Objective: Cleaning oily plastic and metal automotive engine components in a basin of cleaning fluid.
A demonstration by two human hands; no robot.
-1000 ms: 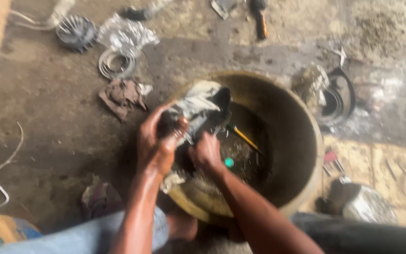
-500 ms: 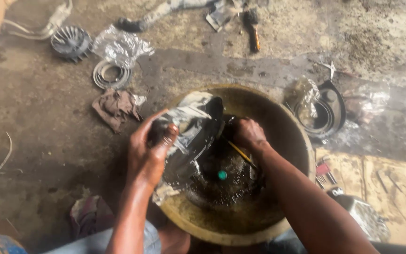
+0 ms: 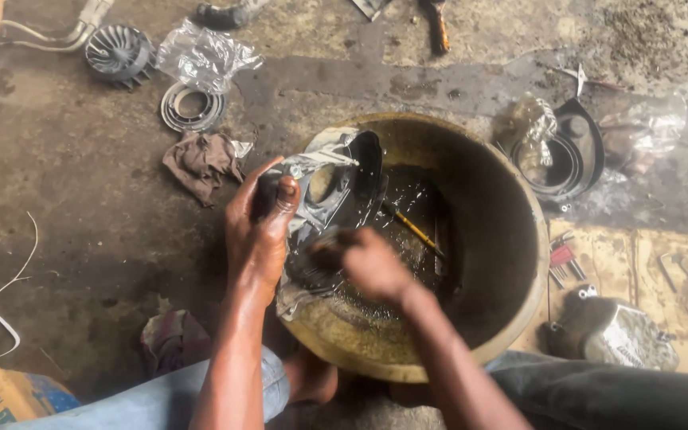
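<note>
The left hand (image 3: 260,231) grips a grimy metal engine cover (image 3: 330,199) tilted over the near-left rim of the basin (image 3: 519,239), while the right hand (image 3: 368,263) (blurred) is closed against the cover's lower face, on what I cannot tell. Judging by the dark film on it, the wash looks partway: much grime remains, and a yellow-handled tool (image 3: 412,228) lies in the dirty liquid.
</note>
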